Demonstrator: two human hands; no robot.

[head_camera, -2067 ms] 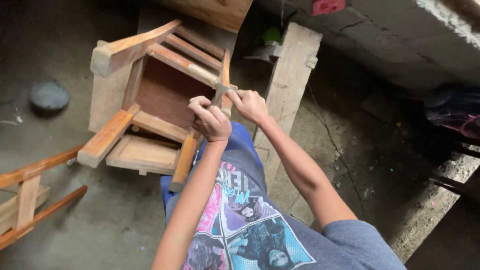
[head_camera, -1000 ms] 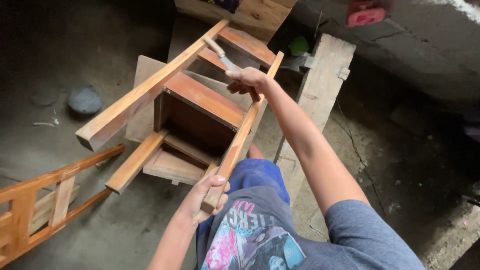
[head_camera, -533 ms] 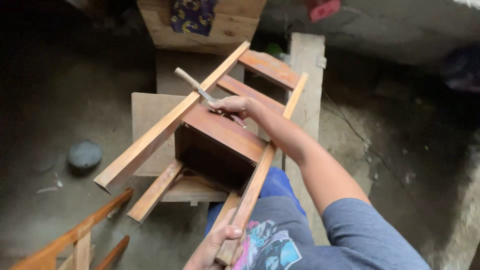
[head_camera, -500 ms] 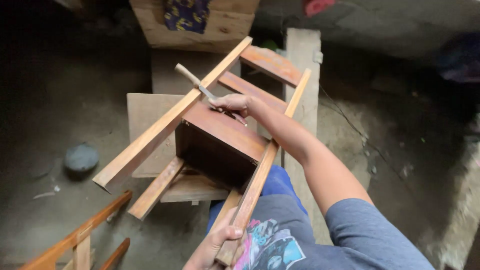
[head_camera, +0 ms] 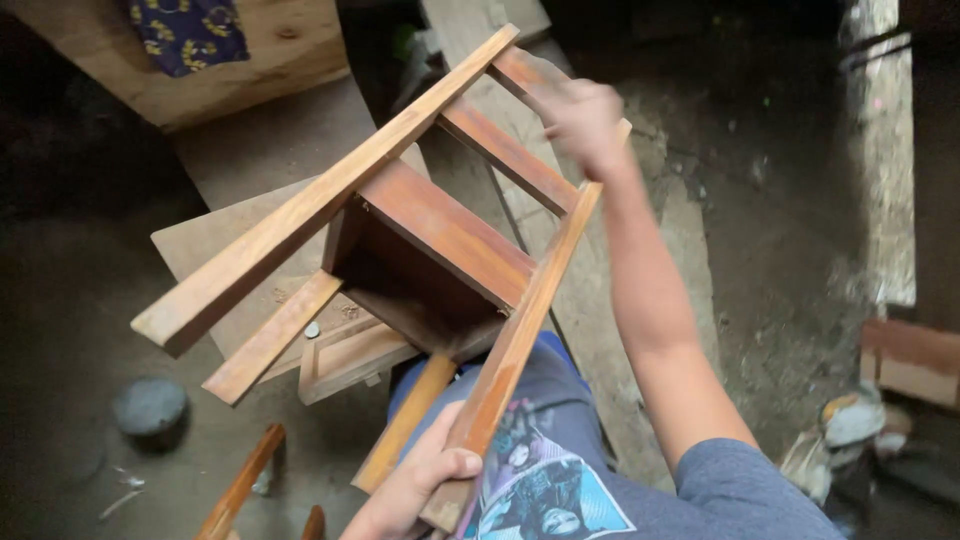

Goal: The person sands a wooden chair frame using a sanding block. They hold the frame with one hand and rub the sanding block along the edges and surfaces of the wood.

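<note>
Fingers [head_camera: 462, 464] of the left hand [head_camera: 420, 490] are wrapped around the near end of one leg of the upturned reddish-brown wooden stool [head_camera: 430, 240], holding it tilted over the person's lap, above a pale flat wooden board [head_camera: 230, 240] on the dirt floor [head_camera: 60, 330]. A round grey stone [head_camera: 148, 405] lies at the lower left. The stool's frame looks assembled, with legs, rails and boxed seat joined; what remains cannot be judged. Further right, the right hand [head_camera: 580, 120] is blurred at the far cross rail [head_camera: 500, 155]; whether it grips anything cannot be told. A rough plank [head_camera: 600, 300] lies beneath the arm.
</note>
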